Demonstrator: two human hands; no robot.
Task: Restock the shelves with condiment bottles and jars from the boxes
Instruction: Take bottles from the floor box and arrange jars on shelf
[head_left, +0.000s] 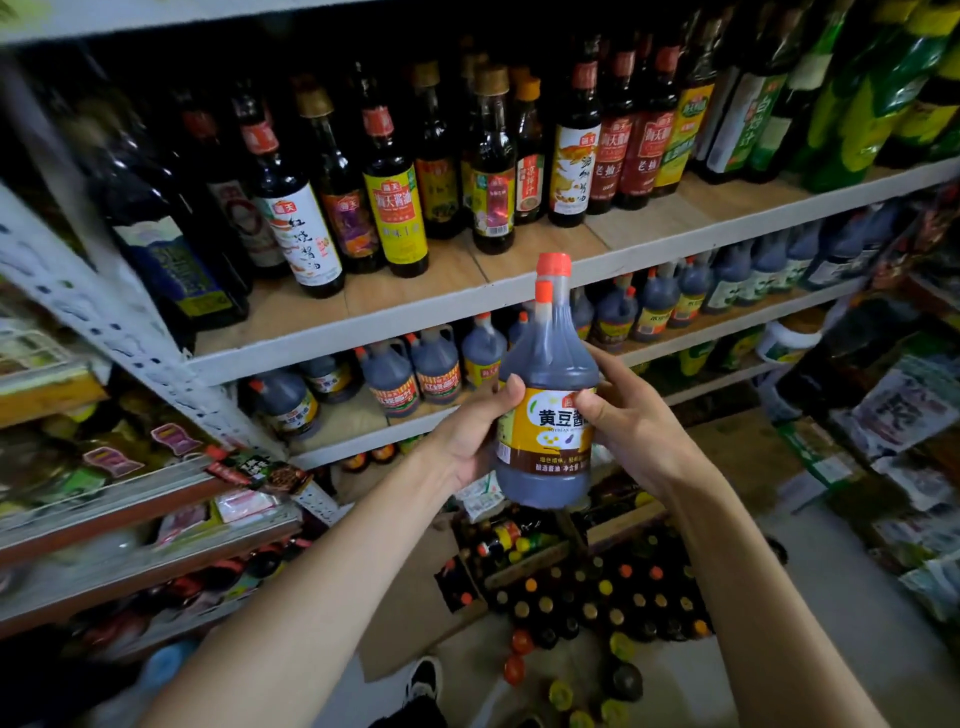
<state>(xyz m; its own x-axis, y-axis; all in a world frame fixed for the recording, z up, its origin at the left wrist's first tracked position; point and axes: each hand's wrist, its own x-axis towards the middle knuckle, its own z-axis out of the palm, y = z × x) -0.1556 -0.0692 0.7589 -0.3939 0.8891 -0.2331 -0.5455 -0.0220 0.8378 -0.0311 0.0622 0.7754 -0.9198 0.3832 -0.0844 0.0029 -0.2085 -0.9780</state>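
**Soy sauce jug held in both hands before the shelves**

A dark soy sauce jug (545, 415) with an orange cap and a yellow label is held upright in mid-air, roughly at the middle of the view. It is gripped by both hands. The left hand (470, 436) is wrapped round the jug's left side, with the thumb laid on the label. The right hand (634, 426) is closed round the right side, its thumb also pressed on the label.

Above and behind the jug, a wooden shelf (405, 296) is seen, on which tall bottles (395, 208) of dark sauce are stood in rows. Directly behind the jug, one level lower, a row of similar jugs (436, 371) with orange caps is lined up. Below the jug, on the floor (841, 597), cardboard boxes (519, 571) are placed, and many small bottles with coloured caps are packed in and beside them. A black and white shoe (423, 680) is visible below and to the left of the jug. To the right of the jug, packets (904, 415) are stacked.
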